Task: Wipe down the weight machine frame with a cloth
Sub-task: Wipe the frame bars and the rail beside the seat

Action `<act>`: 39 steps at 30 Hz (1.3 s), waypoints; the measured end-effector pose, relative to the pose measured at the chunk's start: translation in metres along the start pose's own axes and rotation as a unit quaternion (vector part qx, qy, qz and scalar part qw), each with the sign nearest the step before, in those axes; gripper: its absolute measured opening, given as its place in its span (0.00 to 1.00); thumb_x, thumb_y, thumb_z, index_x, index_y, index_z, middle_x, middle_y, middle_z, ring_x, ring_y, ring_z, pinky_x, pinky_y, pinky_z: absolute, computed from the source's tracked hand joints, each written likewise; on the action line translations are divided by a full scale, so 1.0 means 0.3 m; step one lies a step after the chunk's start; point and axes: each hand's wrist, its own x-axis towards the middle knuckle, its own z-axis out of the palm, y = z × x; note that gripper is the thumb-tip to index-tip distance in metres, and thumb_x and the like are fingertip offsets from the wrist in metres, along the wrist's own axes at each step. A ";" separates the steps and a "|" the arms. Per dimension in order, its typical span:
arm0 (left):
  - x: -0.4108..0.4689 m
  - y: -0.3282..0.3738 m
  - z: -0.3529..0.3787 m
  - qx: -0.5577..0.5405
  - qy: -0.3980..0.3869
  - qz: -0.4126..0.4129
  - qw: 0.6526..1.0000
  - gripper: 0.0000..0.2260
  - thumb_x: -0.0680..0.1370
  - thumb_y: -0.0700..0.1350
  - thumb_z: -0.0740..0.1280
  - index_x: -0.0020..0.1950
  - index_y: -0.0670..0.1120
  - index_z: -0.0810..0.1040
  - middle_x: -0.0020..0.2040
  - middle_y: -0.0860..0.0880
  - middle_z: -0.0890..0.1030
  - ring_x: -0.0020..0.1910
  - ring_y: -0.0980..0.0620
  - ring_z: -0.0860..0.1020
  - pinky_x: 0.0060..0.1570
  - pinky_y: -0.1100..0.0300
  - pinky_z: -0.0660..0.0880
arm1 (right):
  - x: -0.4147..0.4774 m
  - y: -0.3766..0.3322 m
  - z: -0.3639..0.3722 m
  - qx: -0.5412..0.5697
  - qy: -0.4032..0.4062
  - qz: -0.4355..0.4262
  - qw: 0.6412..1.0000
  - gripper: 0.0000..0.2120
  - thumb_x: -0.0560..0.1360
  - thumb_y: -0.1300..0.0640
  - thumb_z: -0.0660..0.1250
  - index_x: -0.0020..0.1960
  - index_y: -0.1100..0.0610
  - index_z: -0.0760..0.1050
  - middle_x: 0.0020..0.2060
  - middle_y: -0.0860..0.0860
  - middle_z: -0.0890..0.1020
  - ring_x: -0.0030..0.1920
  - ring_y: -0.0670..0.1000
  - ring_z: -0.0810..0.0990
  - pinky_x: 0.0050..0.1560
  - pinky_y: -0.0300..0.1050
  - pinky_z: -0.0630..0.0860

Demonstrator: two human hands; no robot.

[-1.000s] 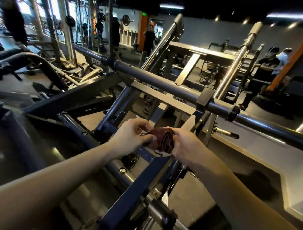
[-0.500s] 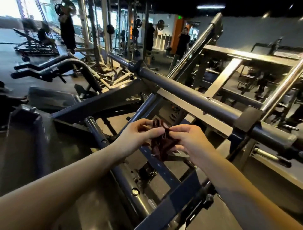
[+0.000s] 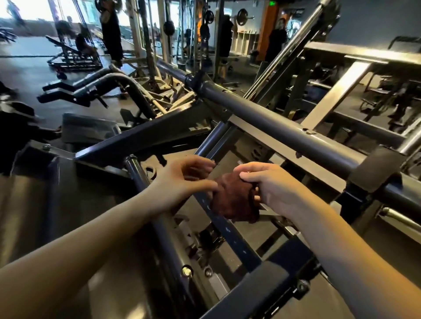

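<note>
Gym equipment crowds every side of the weight machine frame: a thick dark crossbar runs diagonally just beyond the hands, a slanted chrome rail rises behind it toward the upper right, and a round steel tube passes under the left forearm, with two bolts near its lower end. To the left stand curved padded handles and a bench by bright windows; weight plates hang on racks further back, and a person in dark clothes stands near an orange pillar. A small green sign glows at the top, too blurred to read; no other writing is legible. The dark red cloth hangs bunched over a dark blue slanted bar of the frame, between the two hands. The right hand grips its upper part, fingers curled around the fabric with the thumb on top. The left hand has its thumb tip touching the cloth's left edge while its other fingers curl loosely above, holding nothing that can be made out. Compared with half a second ago, when both hands pinched the cloth together at its top, the left hand's fingers have lifted away and the cloth now droops lower from the right hand; the view has also swung slightly left and closer to the crossbar.
</note>
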 end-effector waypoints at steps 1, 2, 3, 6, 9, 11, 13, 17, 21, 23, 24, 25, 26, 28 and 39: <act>-0.006 0.016 0.007 0.047 -0.038 0.043 0.997 0.23 0.70 0.51 0.79 0.64 0.52 0.80 0.60 0.55 0.81 0.62 0.56 0.78 0.65 0.60 0.74 | 0.004 -0.002 0.003 0.006 -0.008 0.003 1.000 0.09 0.81 0.61 0.66 0.51 0.56 0.86 0.59 0.55 0.80 0.62 0.57 0.78 0.59 0.57 0.79; -0.013 0.027 0.018 0.094 -0.066 0.076 0.990 0.26 0.69 0.54 0.80 0.65 0.54 0.78 0.61 0.58 0.78 0.64 0.58 0.76 0.64 0.65 0.72 | 0.007 -0.004 0.006 0.016 -0.012 0.008 1.000 0.09 0.81 0.61 0.66 0.52 0.56 0.86 0.60 0.55 0.80 0.62 0.58 0.78 0.58 0.57 0.79; -0.015 0.033 0.031 0.136 -0.077 0.101 0.983 0.28 0.68 0.57 0.80 0.65 0.56 0.77 0.62 0.60 0.76 0.64 0.59 0.74 0.64 0.66 0.71 | 0.010 -0.004 0.009 0.027 -0.013 0.015 0.999 0.09 0.81 0.61 0.66 0.53 0.57 0.86 0.60 0.55 0.80 0.62 0.58 0.77 0.57 0.56 0.80; -0.014 0.029 0.066 0.202 -0.050 0.144 0.967 0.25 0.69 0.60 0.79 0.63 0.58 0.75 0.60 0.63 0.74 0.62 0.61 0.73 0.62 0.62 0.72 | 0.022 -0.002 0.017 0.050 -0.006 0.031 0.998 0.09 0.81 0.59 0.66 0.52 0.58 0.86 0.58 0.56 0.82 0.61 0.57 0.78 0.53 0.52 0.80; 0.003 0.018 0.061 0.179 -0.039 0.146 0.972 0.16 0.75 0.54 0.75 0.61 0.57 0.78 0.58 0.61 0.77 0.60 0.61 0.76 0.60 0.60 0.75 | 0.034 -0.008 0.017 0.061 -0.019 0.030 0.997 0.10 0.80 0.54 0.69 0.49 0.58 0.86 0.54 0.56 0.85 0.58 0.57 0.82 0.52 0.50 0.80; 0.019 0.023 0.047 0.142 -0.042 0.126 0.981 0.11 0.78 0.50 0.72 0.60 0.54 0.81 0.55 0.58 0.82 0.58 0.61 0.79 0.59 0.63 0.76 | 0.038 -0.008 0.001 0.065 -0.060 0.017 0.996 0.11 0.78 0.51 0.71 0.51 0.59 0.85 0.54 0.57 0.84 0.59 0.57 0.82 0.57 0.52 0.79; 0.043 0.028 0.028 0.077 -0.051 0.092 0.991 0.06 0.80 0.45 0.70 0.56 0.49 0.84 0.50 0.55 0.85 0.53 0.59 0.82 0.54 0.65 0.78 | 0.046 -0.006 -0.019 0.064 -0.111 0.007 0.992 0.16 0.75 0.53 0.74 0.57 0.62 0.83 0.57 0.60 0.83 0.62 0.60 0.81 0.63 0.56 0.77; 0.097 0.021 -0.036 0.030 -0.011 0.023 0.999 0.05 0.82 0.45 0.67 0.50 0.47 0.82 0.43 0.50 0.84 0.44 0.55 0.84 0.45 0.60 0.79 | 0.067 -0.020 -0.035 -0.026 -0.114 0.005 0.993 0.15 0.76 0.69 0.69 0.62 0.62 0.82 0.59 0.62 0.83 0.64 0.61 0.81 0.68 0.62 0.75; 0.175 0.010 -0.094 0.064 -0.006 -0.020 0.998 0.06 0.82 0.49 0.68 0.49 0.50 0.82 0.42 0.52 0.84 0.42 0.57 0.83 0.46 0.58 0.77 | 0.086 -0.057 -0.026 -0.116 -0.159 0.018 0.980 0.12 0.77 0.69 0.65 0.56 0.62 0.84 0.55 0.61 0.85 0.62 0.59 0.81 0.70 0.63 0.72; 0.217 -0.004 -0.104 0.036 -0.033 -0.043 0.998 0.05 0.81 0.48 0.70 0.49 0.49 0.83 0.43 0.50 0.85 0.42 0.55 0.82 0.46 0.58 0.77 | 0.100 -0.074 -0.006 -0.124 -0.182 0.018 0.975 0.12 0.75 0.62 0.69 0.56 0.66 0.82 0.54 0.59 0.85 0.62 0.59 0.81 0.70 0.63 0.71; 0.234 -0.012 -0.104 0.016 -0.044 -0.053 0.997 0.04 0.81 0.47 0.71 0.49 0.48 0.84 0.42 0.50 0.85 0.41 0.55 0.82 0.45 0.59 0.78 | 0.106 -0.080 0.005 -0.114 -0.186 0.019 0.976 0.13 0.75 0.60 0.71 0.56 0.67 0.80 0.52 0.57 0.85 0.61 0.58 0.81 0.70 0.62 0.71; 0.244 -0.022 -0.099 -0.003 -0.046 -0.061 0.997 0.04 0.80 0.46 0.71 0.49 0.46 0.84 0.42 0.49 0.84 0.40 0.55 0.82 0.44 0.61 0.77 | 0.110 -0.083 0.014 -0.105 -0.187 0.021 0.977 0.13 0.77 0.59 0.71 0.56 0.67 0.80 0.51 0.56 0.85 0.59 0.57 0.81 0.68 0.60 0.73; 0.249 -0.033 -0.089 -0.018 -0.032 -0.069 0.997 0.04 0.80 0.46 0.72 0.49 0.45 0.84 0.42 0.49 0.84 0.40 0.56 0.81 0.42 0.63 0.77 | 0.114 -0.083 0.024 -0.097 -0.185 0.023 0.978 0.10 0.78 0.59 0.70 0.56 0.65 0.81 0.50 0.56 0.85 0.57 0.56 0.82 0.67 0.59 0.74; 0.250 -0.078 -0.064 -0.052 0.048 -0.097 0.993 0.08 0.78 0.48 0.74 0.53 0.44 0.83 0.44 0.48 0.84 0.40 0.55 0.81 0.35 0.67 0.76 | 0.123 -0.073 0.037 -0.082 -0.165 0.027 0.982 0.09 0.80 0.61 0.67 0.57 0.65 0.81 0.50 0.56 0.85 0.56 0.55 0.83 0.68 0.59 0.75; 0.162 -0.118 0.055 -0.371 0.036 -0.320 0.871 0.20 0.77 0.53 0.71 0.65 0.43 0.78 0.60 0.39 0.83 0.59 0.42 0.82 0.65 0.46 0.76 | 0.163 -0.035 0.020 -0.003 -0.041 -0.025 0.999 0.10 0.81 0.59 0.65 0.59 0.63 0.79 0.56 0.62 0.83 0.61 0.57 0.81 0.72 0.64 0.69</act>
